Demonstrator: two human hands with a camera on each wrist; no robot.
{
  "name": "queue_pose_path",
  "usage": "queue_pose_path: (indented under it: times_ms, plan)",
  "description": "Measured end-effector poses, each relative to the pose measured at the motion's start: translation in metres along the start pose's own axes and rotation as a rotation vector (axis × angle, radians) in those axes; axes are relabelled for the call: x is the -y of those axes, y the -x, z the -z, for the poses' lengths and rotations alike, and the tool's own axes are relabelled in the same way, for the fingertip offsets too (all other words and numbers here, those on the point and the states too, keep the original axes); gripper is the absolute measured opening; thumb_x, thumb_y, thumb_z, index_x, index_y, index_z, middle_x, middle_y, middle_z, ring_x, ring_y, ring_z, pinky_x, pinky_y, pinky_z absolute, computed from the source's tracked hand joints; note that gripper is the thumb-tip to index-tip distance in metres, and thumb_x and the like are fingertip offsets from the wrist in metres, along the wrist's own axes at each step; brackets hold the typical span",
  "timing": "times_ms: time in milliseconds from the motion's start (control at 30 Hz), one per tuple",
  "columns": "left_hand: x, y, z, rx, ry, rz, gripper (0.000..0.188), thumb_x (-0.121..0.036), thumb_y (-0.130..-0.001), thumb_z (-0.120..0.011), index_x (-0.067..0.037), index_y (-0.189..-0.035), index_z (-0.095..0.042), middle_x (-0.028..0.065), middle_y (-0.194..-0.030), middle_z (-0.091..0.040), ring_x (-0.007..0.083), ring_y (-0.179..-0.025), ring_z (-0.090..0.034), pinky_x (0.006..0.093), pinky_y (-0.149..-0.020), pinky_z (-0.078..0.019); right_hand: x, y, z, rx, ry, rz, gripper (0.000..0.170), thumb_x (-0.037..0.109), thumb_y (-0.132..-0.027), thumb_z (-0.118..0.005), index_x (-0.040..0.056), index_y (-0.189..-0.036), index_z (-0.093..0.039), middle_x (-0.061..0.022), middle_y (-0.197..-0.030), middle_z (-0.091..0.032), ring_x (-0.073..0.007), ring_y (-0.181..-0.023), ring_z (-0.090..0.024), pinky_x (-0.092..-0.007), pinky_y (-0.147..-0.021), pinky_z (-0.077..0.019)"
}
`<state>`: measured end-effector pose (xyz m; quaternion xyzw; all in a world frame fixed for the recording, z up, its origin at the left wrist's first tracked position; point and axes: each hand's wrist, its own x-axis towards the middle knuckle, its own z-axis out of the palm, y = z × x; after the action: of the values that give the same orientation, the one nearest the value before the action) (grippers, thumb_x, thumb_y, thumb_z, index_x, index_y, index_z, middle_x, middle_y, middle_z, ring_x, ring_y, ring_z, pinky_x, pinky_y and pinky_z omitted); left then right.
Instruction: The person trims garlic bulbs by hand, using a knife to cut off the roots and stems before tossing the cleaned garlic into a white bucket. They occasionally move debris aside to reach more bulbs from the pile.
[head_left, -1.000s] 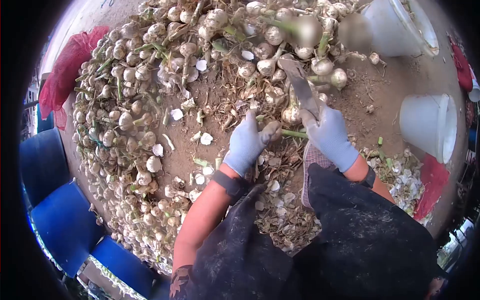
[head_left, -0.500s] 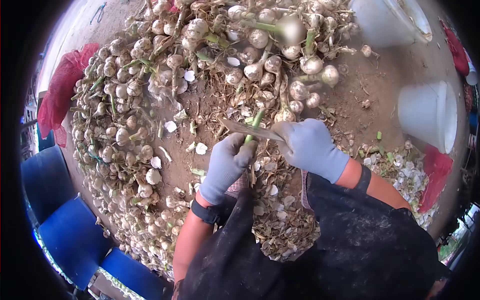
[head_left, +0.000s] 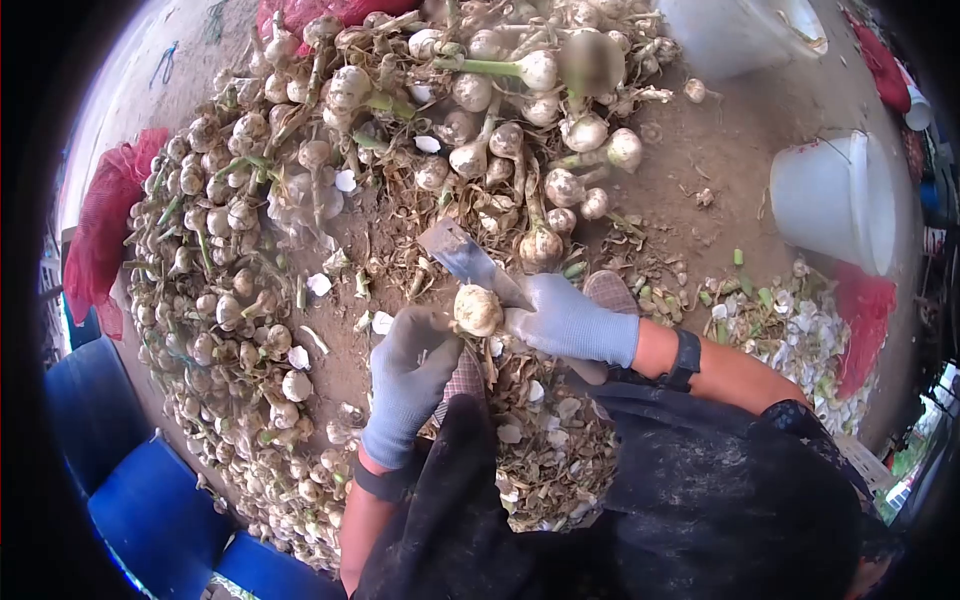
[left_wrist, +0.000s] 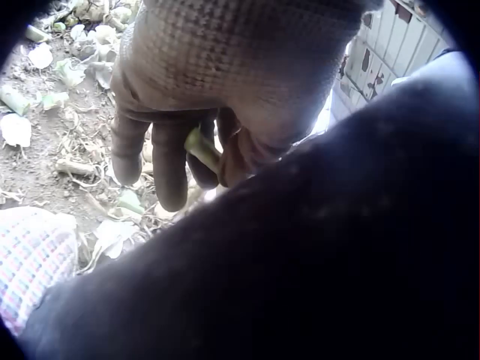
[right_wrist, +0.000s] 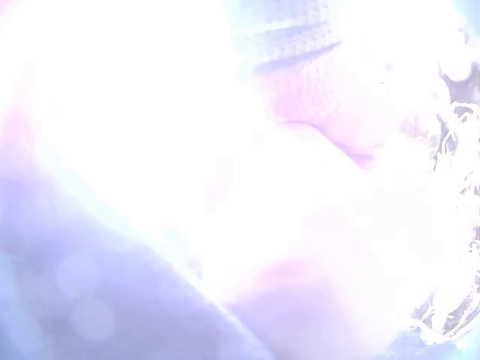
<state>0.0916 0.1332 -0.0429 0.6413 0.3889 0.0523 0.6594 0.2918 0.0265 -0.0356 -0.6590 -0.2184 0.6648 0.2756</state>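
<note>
A pale bulb (head_left: 478, 310) is between the two gloved hands, its rough side facing up. The left hand (head_left: 410, 375) is at the bulb's left, and in the left wrist view this hand (left_wrist: 232, 82) pinches a short green stalk (left_wrist: 201, 148) with its thumb and a finger. Whether that stalk joins the bulb is hidden. Gripped in the right hand (head_left: 575, 320) is a broad knife (head_left: 470, 258), its blade slanting up and left above the bulb; the thumb side lies close against the bulb. Glare washes out most of the right wrist view.
Heaped bulbs with stalks (head_left: 230, 230) spread ahead and left. White buckets (head_left: 830, 200) stand right, blue tubs (head_left: 160, 500) lower left. Red netting (head_left: 110, 220) lies at the left edge. Peelings (head_left: 550, 440) cover ground between the legs.
The knife was across the upright green stalk half a second ago; now its blade is above the bulb, which has turned rough side up. The left hand has moved down and left.
</note>
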Motion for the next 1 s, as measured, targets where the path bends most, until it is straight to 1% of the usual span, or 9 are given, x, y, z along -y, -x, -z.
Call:
queue_pose_path:
  times_ms: [167,400,667,700,733,800,867,933,1000]
  plan:
    - [-0.016,-0.004,-0.017,0.040,0.231,0.086,0.058,-0.014,-0.082,-0.071,0.002,-0.130,-0.043,0.0037,-0.096,-0.061,0.0102,-0.089,-0.058,0.0256,-0.080,-0.0490,0.011,0.002,-0.016,-0.477,0.730,0.455,0.023,0.021,-0.082,-0.060,0.0012,-0.094,-0.060,-0.0161,-0.069,-0.066,-0.0303,-0.058,-0.066,-0.0407,-0.055,-0.0521]
    - [-0.013,-0.004,-0.006,0.056,0.262,0.275,0.051,-0.013,-0.083,-0.069,0.003,-0.124,-0.042,0.0075,-0.105,-0.061,0.0136,-0.095,-0.059,0.0282,-0.081,-0.0499,0.016,0.009,-0.013,-0.482,0.959,0.919,0.011,0.020,-0.081,-0.059,0.0095,-0.086,-0.057,-0.0041,-0.059,-0.060,-0.0228,-0.051,-0.062,-0.0360,-0.046,-0.0454]
    - [-0.006,0.003,0.011,0.091,-0.542,-0.502,0.025,-0.007,-0.084,-0.066,-0.001,-0.107,-0.060,0.0016,-0.086,-0.062,0.0090,-0.076,-0.059,0.0240,-0.069,-0.0468,0.010,-0.004,-0.009,-0.557,0.924,1.013,0.010,0.018,-0.082,-0.059,0.0090,-0.086,-0.059,-0.0043,-0.060,-0.060,-0.0225,-0.051,-0.062,-0.0363,-0.045,-0.0451]
    - [-0.066,0.018,-0.002,0.013,-0.056,0.054,0.027,-0.011,-0.082,-0.068,-0.001,-0.106,-0.059,0.0014,-0.088,-0.063,0.0071,-0.079,-0.058,0.0231,-0.070,-0.0466,-0.001,-0.016,0.000,-0.539,1.004,0.737,0.015,0.016,-0.078,-0.063,0.0092,-0.091,-0.060,-0.0057,-0.060,-0.059,-0.0250,-0.052,-0.061,-0.0370,-0.047,-0.0450]
    - [-0.077,0.032,0.003,0.055,-0.110,-0.063,0.029,-0.013,-0.080,-0.070,-0.002,-0.103,-0.058,0.0005,-0.086,-0.062,0.0058,-0.075,-0.057,0.0198,-0.066,-0.0452,-0.008,-0.018,0.008,-0.514,1.072,0.460,0.023,0.014,-0.074,-0.067,0.0093,-0.096,-0.061,-0.0071,-0.059,-0.059,-0.0275,-0.052,-0.060,-0.0378,-0.049,-0.0449]
    - [-0.050,0.038,0.046,-0.135,0.010,0.349,0.042,-0.014,-0.072,-0.069,0.001,-0.108,-0.055,0.0064,-0.086,-0.063,0.0093,-0.079,-0.059,0.0255,-0.071,-0.0490,0.007,0.016,0.016,-0.701,0.772,0.770,0.015,0.009,-0.078,-0.065,0.0093,-0.093,-0.064,-0.0076,-0.061,-0.060,-0.0284,-0.052,-0.060,-0.0376,-0.049,-0.0463]
    - [0.012,0.061,0.100,-0.049,-1.103,0.258,0.038,-0.020,-0.077,-0.072,0.001,-0.106,-0.060,0.0069,-0.084,-0.063,0.0117,-0.076,-0.059,0.0267,-0.068,-0.0502,0.017,0.033,0.025,-0.805,0.683,0.841,0.016,0.015,-0.078,-0.066,0.0121,-0.093,-0.062,-0.0090,-0.065,-0.063,-0.0279,-0.057,-0.064,-0.0371,-0.048,-0.0473]
    - [0.034,0.070,0.121,0.133,-1.255,0.011,0.035,-0.018,-0.081,-0.069,0.001,-0.109,-0.061,0.0094,-0.089,-0.063,0.0148,-0.075,-0.061,0.0276,-0.067,-0.0511,0.014,0.030,0.033,-0.865,0.591,0.762,0.015,0.015,-0.080,-0.066,0.0109,-0.094,-0.062,-0.0100,-0.066,-0.063,-0.0291,-0.057,-0.064,-0.0373,-0.049,-0.0478]
    - [0.012,0.015,0.073,-0.087,-0.345,0.058,0.038,-0.017,-0.084,-0.068,0.000,-0.116,-0.059,0.0126,-0.093,-0.063,0.0179,-0.076,-0.063,0.0287,-0.068,-0.0517,0.011,0.033,0.034,-0.899,0.508,0.679,0.015,0.016,-0.082,-0.065,0.0097,-0.096,-0.063,-0.0111,-0.066,-0.063,-0.0302,-0.058,-0.064,-0.0376,-0.050,-0.0484]
